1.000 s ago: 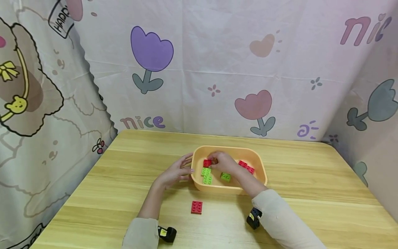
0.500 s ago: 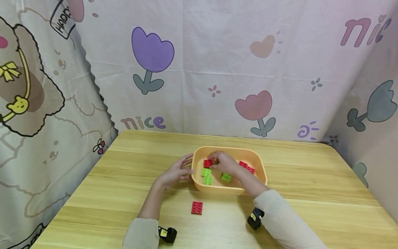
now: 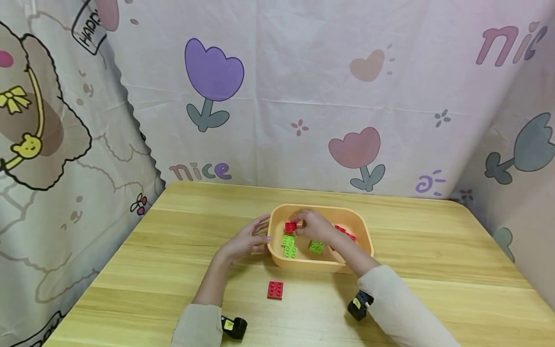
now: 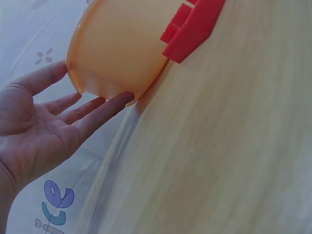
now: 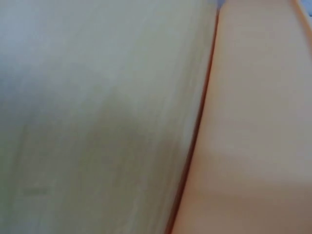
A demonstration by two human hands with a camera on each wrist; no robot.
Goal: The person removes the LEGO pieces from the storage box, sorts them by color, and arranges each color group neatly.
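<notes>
An orange plastic tub (image 3: 299, 264) stands on the table with toy building bricks in it. My left hand (image 3: 244, 241) rests its outstretched fingers against the tub's left end; in the left wrist view, the left hand (image 4: 46, 119) has its thumb at the rim and fingers along the wall. Inside the tub my right hand (image 3: 315, 225) pinches a red brick (image 3: 290, 228) at the back left. Just in front of that brick lie two green bricks (image 3: 288, 241). Another green brick (image 3: 316, 247) sits mid-tub, and red bricks (image 3: 340, 228) lie toward the right, partly behind the right forearm.
On the wooden table (image 3: 195, 217), a red brick (image 3: 275, 290) lies in front of the tub. A printed cloth (image 3: 282, 86) hangs behind the table and at both sides. The right wrist view shows only the table and the tub's outer wall (image 5: 253, 122).
The right forearm and its wrist camera have shifted slightly to the right and now cover more of the right-hand red bricks. The left hand keeps its place at the tub.
</notes>
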